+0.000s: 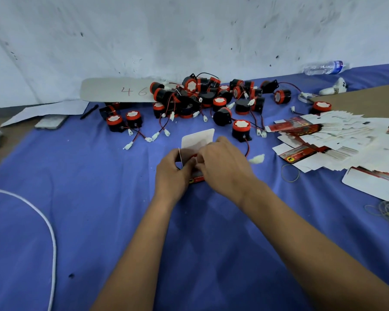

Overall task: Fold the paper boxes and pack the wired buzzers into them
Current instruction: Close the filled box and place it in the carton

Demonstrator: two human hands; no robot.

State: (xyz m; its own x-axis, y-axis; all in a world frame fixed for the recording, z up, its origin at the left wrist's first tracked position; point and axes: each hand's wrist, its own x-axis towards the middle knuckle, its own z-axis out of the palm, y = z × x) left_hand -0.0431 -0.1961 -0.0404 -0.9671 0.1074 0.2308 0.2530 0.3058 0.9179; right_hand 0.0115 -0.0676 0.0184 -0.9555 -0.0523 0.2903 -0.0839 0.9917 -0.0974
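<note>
Blue cloth covered the counter (99,221) on which the work lay, and nearest the person both forearms reached forward to meet over a single paper box (197,178). The left hand (172,170) curled round the box's left side, gripping it, while the right hand (220,164) closed its fingers on the top from the other side, seemingly pinching a flap; what lay inside the box was hidden by the fingers. A white flap (198,138) stood up just beyond the knuckles, not yet tucked. The step looked like closing or squaring up the box, and to do it well the left hand would need to keep the walls square while the right creased each flap fully along its score before pushing the tuck flap home, with any wire kept clear of the seam. Just beyond the right hand stood one wired buzzer (241,130), its red lead trailing toward that hand. To the right of the hands, a fanned stack of flat boxes (323,140) waited, with rubber bands (290,173) beside it. Farther off, beyond both hands, sat the heap of buzzers (202,97), against a stained white wall (189,30), with a card marked 46 (121,90) to its left and a water bottle (326,67) far right.
</note>
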